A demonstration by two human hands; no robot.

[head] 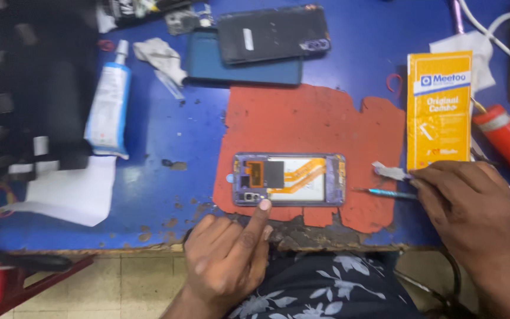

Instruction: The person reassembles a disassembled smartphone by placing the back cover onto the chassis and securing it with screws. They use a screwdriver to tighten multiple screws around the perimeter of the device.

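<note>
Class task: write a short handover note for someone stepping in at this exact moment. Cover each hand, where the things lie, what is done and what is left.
Left hand: forefinger tip pressing the near edge of the opened phone, holding nothing.
Right hand: holds a thin blue-tipped tool, point lying on the red mat right of the phone; a small white scrap sits at its fingertips.
Done: back cover is off, lying at the far side of the table.
Left: phone body open, orange flex cables exposed; cover not refitted.
</note>
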